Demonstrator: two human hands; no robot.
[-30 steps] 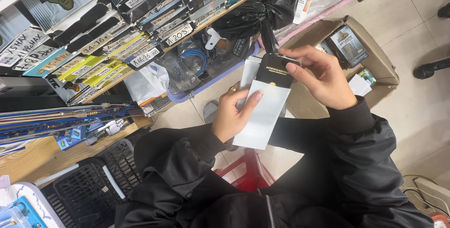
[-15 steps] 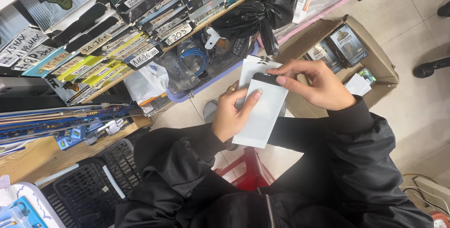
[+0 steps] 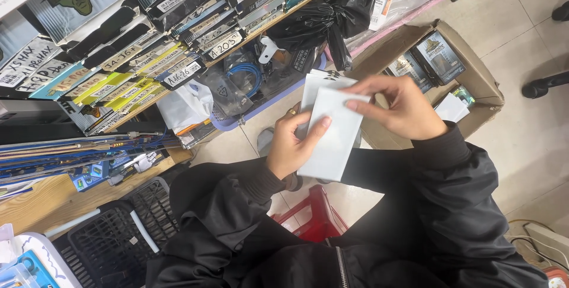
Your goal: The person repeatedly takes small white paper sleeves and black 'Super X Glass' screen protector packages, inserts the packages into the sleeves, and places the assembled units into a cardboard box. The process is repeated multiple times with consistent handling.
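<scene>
Nearest, black sleeves (image 3: 415, 217) and a red stool (image 3: 314, 220) are seen. Above the lap, a white sleeve pack (image 3: 332, 134) is held upright between both hands, with a second white pack (image 3: 313, 83) just behind it. The left hand (image 3: 290, 146) is closed around the pack's lower left edge — thumb pressed on the front face. The right hand (image 3: 403, 110) is curled over the top right corner, its fingertips pinching the upper edge. Beyond, a cardboard box (image 3: 474, 74) of boxed goods is seen on the floor — farther still, a shelf (image 3: 148, 69) of labelled packages and a black bag (image 3: 332, 15).
</scene>
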